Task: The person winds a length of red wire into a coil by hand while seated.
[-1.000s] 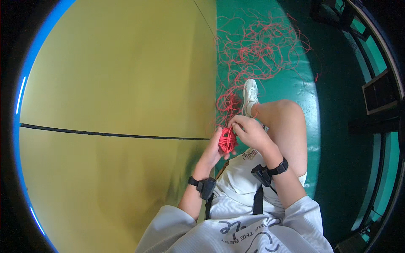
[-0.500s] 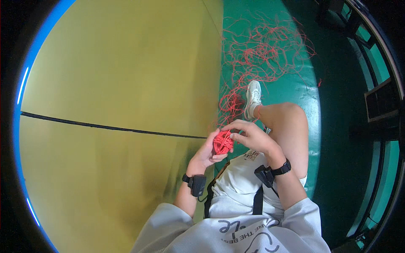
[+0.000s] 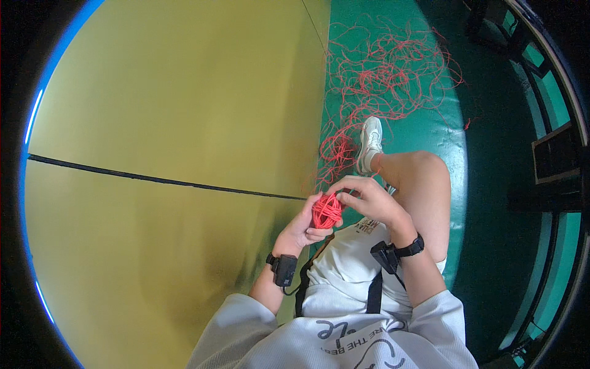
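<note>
A ball of red cord point(image 3: 327, 212), wound in crossing turns, rests in my left hand point(image 3: 300, 229), whose fingers wrap around it from below and from the left. My right hand point(image 3: 369, 200) arches over the ball's upper right side, with thumb and index finger bent together at the cord. Exactly how the strand passes between these fingers is too small to make out. From just beyond the hands, loose red cord point(image 3: 337, 150) trails forward along the floor into a wide, loose tangle point(image 3: 393, 74).
A yellowish panel point(image 3: 166, 111) with a black seam fills the left side. The green floor point(image 3: 452, 141) carries the tangle. My shoe point(image 3: 370, 138) stands beside the trailing cord. Dark-framed equipment point(image 3: 556, 154) lines the right edge.
The ball has turned slightly in my left hand and sits a touch farther right. My right fingers have shifted a little over its top. The loose cord lies much the same.
</note>
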### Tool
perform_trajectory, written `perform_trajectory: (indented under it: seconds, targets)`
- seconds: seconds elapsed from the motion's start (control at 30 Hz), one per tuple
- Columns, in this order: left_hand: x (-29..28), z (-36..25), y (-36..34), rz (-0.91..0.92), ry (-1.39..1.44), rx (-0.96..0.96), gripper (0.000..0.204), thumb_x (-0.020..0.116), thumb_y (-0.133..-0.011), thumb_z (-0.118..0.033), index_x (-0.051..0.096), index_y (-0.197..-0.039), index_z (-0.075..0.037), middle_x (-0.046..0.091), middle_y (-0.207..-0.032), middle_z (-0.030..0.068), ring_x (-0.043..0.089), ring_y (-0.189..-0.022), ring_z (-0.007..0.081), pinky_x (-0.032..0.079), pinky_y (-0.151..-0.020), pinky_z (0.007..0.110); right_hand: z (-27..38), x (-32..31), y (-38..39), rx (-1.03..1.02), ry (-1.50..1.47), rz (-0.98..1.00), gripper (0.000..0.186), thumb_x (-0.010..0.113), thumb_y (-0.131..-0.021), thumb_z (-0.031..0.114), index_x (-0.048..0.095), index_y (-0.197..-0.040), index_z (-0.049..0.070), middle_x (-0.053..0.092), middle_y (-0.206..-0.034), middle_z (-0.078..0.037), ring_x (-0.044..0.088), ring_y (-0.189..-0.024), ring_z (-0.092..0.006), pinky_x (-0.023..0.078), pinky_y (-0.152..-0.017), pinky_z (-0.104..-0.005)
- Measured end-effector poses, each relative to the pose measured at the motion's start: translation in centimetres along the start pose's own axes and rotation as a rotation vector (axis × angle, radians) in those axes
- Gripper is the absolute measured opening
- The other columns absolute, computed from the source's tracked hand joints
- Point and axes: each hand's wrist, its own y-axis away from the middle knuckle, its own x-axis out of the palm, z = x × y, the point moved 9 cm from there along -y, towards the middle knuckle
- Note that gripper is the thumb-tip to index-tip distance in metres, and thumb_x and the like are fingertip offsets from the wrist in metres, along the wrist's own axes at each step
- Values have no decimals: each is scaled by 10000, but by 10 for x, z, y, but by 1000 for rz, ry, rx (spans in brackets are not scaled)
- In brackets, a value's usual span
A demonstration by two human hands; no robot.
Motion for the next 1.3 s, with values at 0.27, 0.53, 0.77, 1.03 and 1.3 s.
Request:
perform_trajectory:
  seconds: [0.27,0.53,0.77,1.03,1.3]
  targets:
    - [1,0,-2,-14,-65,20,602,360,-974,-590,537,-1130,-37,611,-810,159,330,-345,50,226,-262,161,-6,0,-1,11,-59,-16,153,591,-878,34,666,-1010,13,672,-914,-140,656,-844,-265,520,-763,-346]
    - [-1,-4,1,-29,-127,39,552,377,-987,-548,576,-1083,-42,631,-782,130,356,-364,58,224,-287,181,-6,-2,0,13,92,-41,162,589,-895,26,643,-1047,17,655,-916,-85,622,-846,-169,499,-747,-290]
    - [0,-5,-1,-102,-218,128,571,360,-987,-564,591,-1047,-46,633,-733,118,401,-388,88,265,-324,195,-10,-1,-1,-13,1,-39,124,610,-895,52,646,-1008,16,647,-885,-79,605,-819,-149,491,-727,-278]
    - [1,-15,7,-153,-479,210,640,361,-975,-603,576,-1117,-17,627,-752,64,495,-455,92,293,-322,184,-18,-3,0,61,46,-64,113,620,-899,61,664,-987,5,677,-884,-76,621,-795,-133,502,-706,-277]
    - [12,-23,9,-193,-588,318,556,432,-972,-552,505,-1227,-63,672,-869,88,526,-493,79,299,-333,175,-27,-3,-1,95,-65,-88,130,598,-907,74,666,-988,0,679,-837,-88,632,-748,-144,512,-674,-313]
